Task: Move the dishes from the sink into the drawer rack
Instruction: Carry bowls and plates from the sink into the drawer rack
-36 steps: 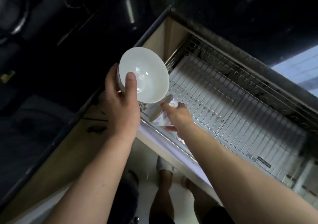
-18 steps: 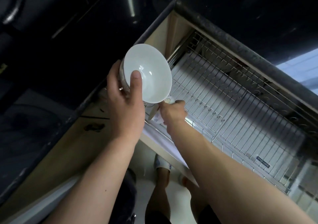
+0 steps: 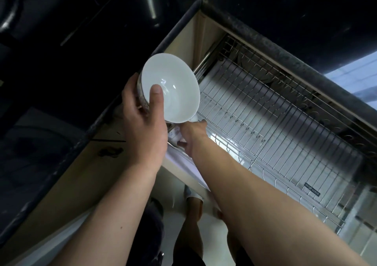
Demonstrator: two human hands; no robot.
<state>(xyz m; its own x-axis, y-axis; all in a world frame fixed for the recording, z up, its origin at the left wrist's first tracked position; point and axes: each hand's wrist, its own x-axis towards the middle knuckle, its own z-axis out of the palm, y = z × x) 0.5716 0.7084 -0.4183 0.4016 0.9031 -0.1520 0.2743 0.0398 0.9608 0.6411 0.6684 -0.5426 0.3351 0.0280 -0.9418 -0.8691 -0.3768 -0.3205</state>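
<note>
My left hand point(image 3: 142, 122) grips a white bowl point(image 3: 173, 86) by its rim, thumb inside, and holds it tilted above the left end of the wire drawer rack point(image 3: 285, 122). It looks like a stack, with a patterned bowl edge showing behind the white one. My right hand point(image 3: 190, 135) is just below the bowl at the rack's near left corner and holds a small white dish point(image 3: 175, 136), mostly hidden by the bowl and my hand.
The pulled-out drawer has a chrome rail point(image 3: 202, 61) on its left side and a pale front panel point(image 3: 189, 167). A dark countertop point(image 3: 285, 20) runs above it. Dark cabinets lie to the left. My legs and feet point(image 3: 191, 196) stand below on a light floor.
The bowl in my left hand has drifted slightly right over the rack's corner. My right hand has slid further under the bowl, so the small dish is more hidden.
</note>
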